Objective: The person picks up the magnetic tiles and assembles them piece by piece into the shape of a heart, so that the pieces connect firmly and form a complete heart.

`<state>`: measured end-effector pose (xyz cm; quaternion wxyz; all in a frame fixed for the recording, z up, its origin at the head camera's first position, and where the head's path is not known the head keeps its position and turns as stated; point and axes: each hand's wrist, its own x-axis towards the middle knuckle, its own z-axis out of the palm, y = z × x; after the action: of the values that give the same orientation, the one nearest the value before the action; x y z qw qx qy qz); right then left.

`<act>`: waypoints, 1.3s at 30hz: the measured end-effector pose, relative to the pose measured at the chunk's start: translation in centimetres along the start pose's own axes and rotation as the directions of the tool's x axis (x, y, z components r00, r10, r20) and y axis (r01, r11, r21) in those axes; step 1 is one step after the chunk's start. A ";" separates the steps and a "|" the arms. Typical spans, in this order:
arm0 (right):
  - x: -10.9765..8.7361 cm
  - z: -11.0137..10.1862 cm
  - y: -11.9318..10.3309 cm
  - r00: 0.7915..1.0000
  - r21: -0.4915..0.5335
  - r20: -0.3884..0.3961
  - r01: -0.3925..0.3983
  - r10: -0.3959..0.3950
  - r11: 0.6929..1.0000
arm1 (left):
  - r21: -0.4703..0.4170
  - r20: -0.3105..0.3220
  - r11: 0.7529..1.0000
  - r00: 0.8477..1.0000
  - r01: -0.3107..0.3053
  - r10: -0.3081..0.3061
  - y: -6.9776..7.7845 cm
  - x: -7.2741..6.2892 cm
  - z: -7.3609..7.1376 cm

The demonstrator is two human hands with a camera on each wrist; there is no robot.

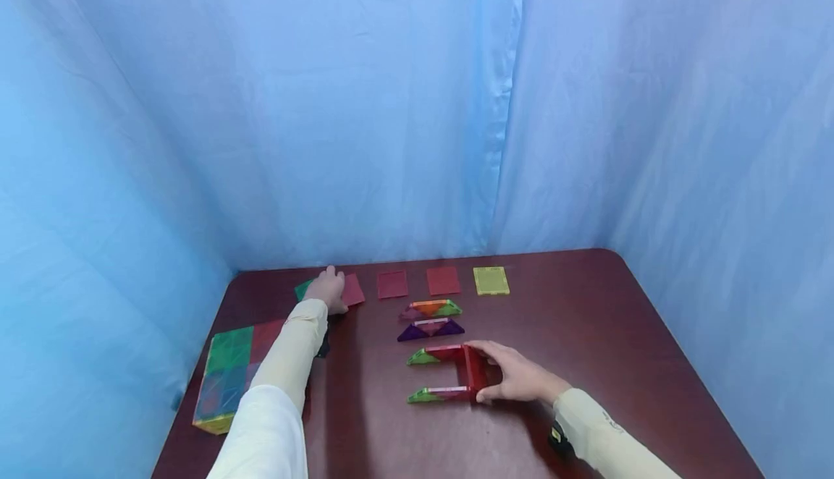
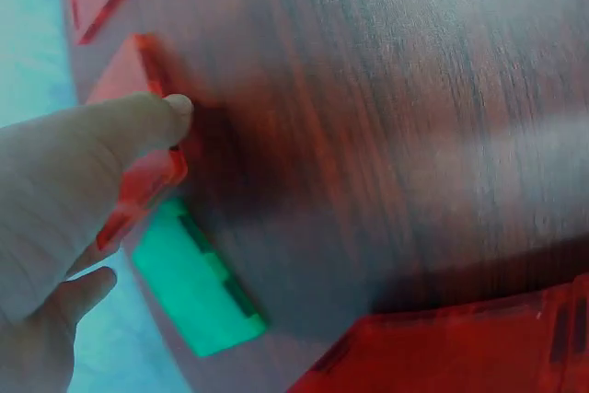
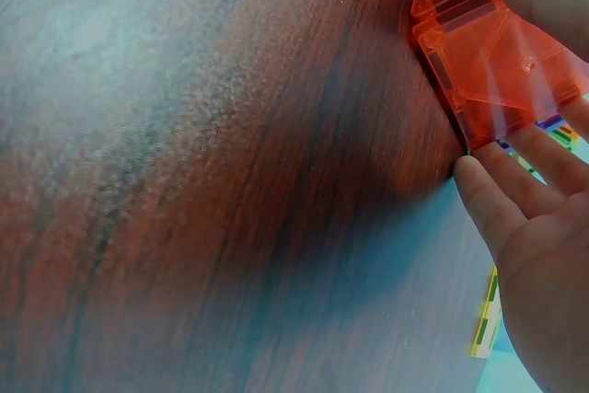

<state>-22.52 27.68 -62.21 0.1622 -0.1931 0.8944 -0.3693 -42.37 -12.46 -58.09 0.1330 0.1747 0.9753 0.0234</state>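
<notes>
At the back left of the table my left hand (image 1: pixel 327 291) is over a red square magnetic tile (image 1: pixel 352 290). In the left wrist view its thumb lies across the near edge of that red tile (image 2: pixel 138 80), with other fingers at the far side. A green tile (image 2: pixel 198 287) lies beside it. My right hand (image 1: pixel 517 372) holds the red upright tiles (image 1: pixel 474 367) of a small structure, thumb on one end and fingers along the other. From these tiles two tile rows with green ends (image 1: pixel 423 395) extend left. The right wrist view shows the red tiles (image 3: pixel 506 62) between thumb and fingers.
Two more red tiles (image 1: pixel 392 284) (image 1: pixel 443 281) and a yellow tile (image 1: pixel 491 281) lie along the back edge. An orange-centred tile row (image 1: pixel 431 309) and a purple one (image 1: pixel 431 329) stand mid-table. A multicoloured tile box (image 1: pixel 229 370) stands left, under the left forearm. Blue curtains (image 1: pixel 391 103) surround the table.
</notes>
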 end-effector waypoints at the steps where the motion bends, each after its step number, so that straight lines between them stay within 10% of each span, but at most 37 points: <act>1: 0.0 -0.2 0.0 1.000 -0.002 -0.001 0.002 -0.002 1.000 | -0.013 -0.010 1.000 1.000 -0.002 0.002 0.2 -0.4 -0.6; 9: -0.2 -0.4 -0.4 0.999 0.025 -0.003 0.044 -0.044 0.999 | -0.164 -0.164 0.983 0.985 -0.087 0.060 3.0 -5.1 -4.2; 16: 0.6 -1.2 0.7 1.000 0.013 -0.020 -0.011 0.011 1.000 | -0.253 -0.181 0.912 0.942 -0.323 0.284 9.4 -7.5 -5.4; 27: 1.5 -1.7 1.0 0.999 0.006 -0.039 -0.019 0.019 1.000 | -0.153 -0.076 0.896 0.909 -0.418 0.411 17.5 -9.5 -2.1; 39: 1.4 -1.8 0.8 0.998 0.009 -0.040 0.038 -0.038 0.999 | -0.161 -0.054 0.894 0.908 -0.418 0.415 18.9 -10.0 1.2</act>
<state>-24.67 28.65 -61.83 0.1381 -0.2019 0.8918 -0.3805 -26.64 1.81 -54.99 0.1302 0.3673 0.9109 0.1356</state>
